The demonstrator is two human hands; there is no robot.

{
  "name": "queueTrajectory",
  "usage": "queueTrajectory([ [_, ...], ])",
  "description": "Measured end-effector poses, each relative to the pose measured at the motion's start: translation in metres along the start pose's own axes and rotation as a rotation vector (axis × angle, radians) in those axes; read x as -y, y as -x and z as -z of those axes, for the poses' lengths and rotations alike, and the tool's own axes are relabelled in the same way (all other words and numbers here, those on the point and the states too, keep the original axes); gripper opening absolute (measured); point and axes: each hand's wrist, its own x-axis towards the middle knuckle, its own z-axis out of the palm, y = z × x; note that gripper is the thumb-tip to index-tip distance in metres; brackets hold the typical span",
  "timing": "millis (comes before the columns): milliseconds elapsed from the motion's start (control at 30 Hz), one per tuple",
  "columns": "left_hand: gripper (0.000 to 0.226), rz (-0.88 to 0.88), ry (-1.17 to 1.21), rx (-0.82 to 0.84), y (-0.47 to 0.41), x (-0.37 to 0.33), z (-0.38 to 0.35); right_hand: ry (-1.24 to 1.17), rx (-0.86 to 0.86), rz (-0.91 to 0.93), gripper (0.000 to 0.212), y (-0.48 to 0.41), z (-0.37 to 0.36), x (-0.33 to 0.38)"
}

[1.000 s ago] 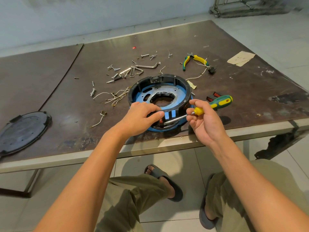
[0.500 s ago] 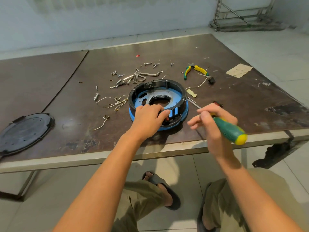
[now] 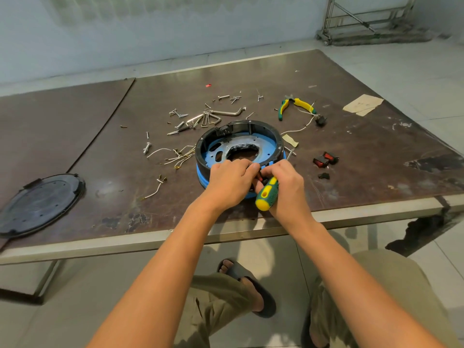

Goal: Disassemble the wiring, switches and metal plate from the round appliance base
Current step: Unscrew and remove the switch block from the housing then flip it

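1. The round base (image 3: 236, 129) sits on the surface (image 3: 364, 159) near its front edge, and both hands are at its near wall.
2. The left hand (image 3: 229, 183) curls over the near rim and grips it (fingertips hidden).
3. The right hand (image 3: 288, 189) is wrapped round the screwdriver (image 3: 266, 194). Its long axis points away from the body into that wall, and the tip is hidden between the hands.

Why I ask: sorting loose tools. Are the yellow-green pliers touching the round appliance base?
Apart. In the head view, bare tabletop separates the pliers from the round appliance base along its far-right rim.
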Motion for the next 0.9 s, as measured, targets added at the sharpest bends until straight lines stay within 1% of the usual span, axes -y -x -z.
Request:
queueTrajectory([
  [100,0.036,-0.027,0.057,0.006,0.001,0.004,0.004,-0.003,-0.037,-0.012,0.016,0.001,0.002,0.002],
  [200,0.038,-0.045,0.067,-0.013,0.004,0.01,0.003,-0.039,-0.086,-0.02,0.019,0.005,0.009,-0.001],
  [367,0.039,-0.054,-0.058,-0.112,0.01,0.016,-0.005,0.029,-0.168,-0.048,0.013,0.002,0.032,-0.024],
  [433,0.037,-0.039,-0.06,-0.166,0.014,0.017,-0.009,0.077,-0.198,-0.093,0.019,-0.003,0.042,-0.038],
  [500,0.039,-0.029,-0.052,-0.196,0.018,0.018,-0.01,0.131,-0.198,-0.168,0.036,-0.006,0.049,-0.051],
  [567,0.04,-0.031,-0.034,-0.185,0.018,0.02,-0.01,0.139,-0.194,-0.233,0.051,-0.007,0.053,-0.058],
  [600,0.04,-0.036,-0.024,-0.167,0.017,0.021,-0.009,0.13,-0.203,-0.244,0.052,-0.008,0.054,-0.06],
  [667,0.035,-0.055,0.002,-0.132,0.016,0.024,-0.005,0.086,-0.252,-0.202,0.04,-0.011,0.054,-0.059],
  [733,0.032,-0.075,0.032,-0.105,0.016,0.027,-0.002,-0.028,-0.314,-0.129,0.024,-0.012,0.054,-0.05],
  [767,0.031,-0.084,0.043,-0.093,0.017,0.029,-0.001,-0.124,-0.331,-0.096,0.021,-0.012,0.054,-0.046],
  [833,0.03,-0.091,0.063,-0.073,0.017,0.03,0.0,-0.41,-0.306,-0.084,0.019,-0.011,0.054,-0.034],
  [900,0.03,-0.089,0.089,-0.06,0.017,0.031,0.002,-0.752,-0.223,-0.12,0.015,-0.01,0.054,-0.022],
])
